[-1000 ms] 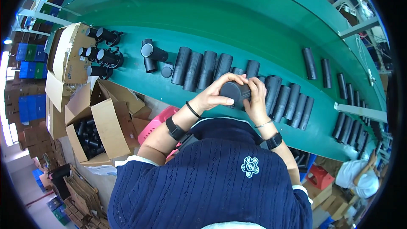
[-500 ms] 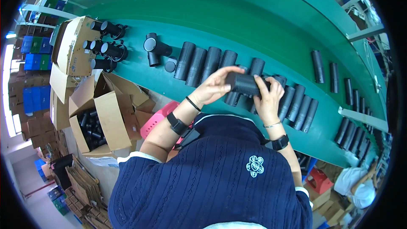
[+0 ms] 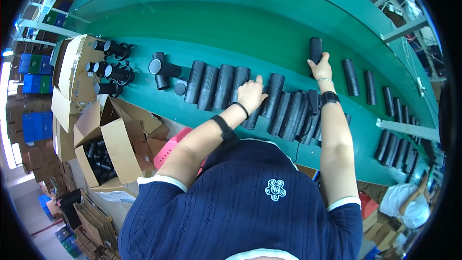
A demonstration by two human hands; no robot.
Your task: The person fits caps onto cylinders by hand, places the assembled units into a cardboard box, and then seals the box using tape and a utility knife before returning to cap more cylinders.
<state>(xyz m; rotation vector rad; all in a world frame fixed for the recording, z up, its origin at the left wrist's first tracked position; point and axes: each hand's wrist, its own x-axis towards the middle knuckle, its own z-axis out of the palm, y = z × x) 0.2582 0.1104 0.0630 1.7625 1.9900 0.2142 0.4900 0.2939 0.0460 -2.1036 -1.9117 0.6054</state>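
On the green bench [image 3: 159,103], my left hand [image 3: 252,95] bends over a black ribbed cylinder [image 3: 250,122] in the near row, its fingers partly hiding it. More upright-lying black cylinders [image 3: 224,86] are to its left, with others [image 3: 288,110] to its right. My right arm reaches farther out. There my right hand [image 3: 322,67] is closed around the lower part of a black cylinder [image 3: 315,47] on the darker green strip, left of a spaced line of similar cylinders [image 3: 351,77].
Black fittings with pale round ends [image 3: 164,68] and a small round cap [image 3: 180,86] are at the left. Several black cups [image 3: 115,72] stand by a carton [image 3: 86,72]. Below is an open carton of black parts [image 3: 98,159]. A metal bracket [image 3: 409,129] crosses at right; another person [image 3: 406,204] is beyond.
The black cylinder that both hands held has gone to the far strip with my right hand. My left hand has let it go and dropped to the near row.
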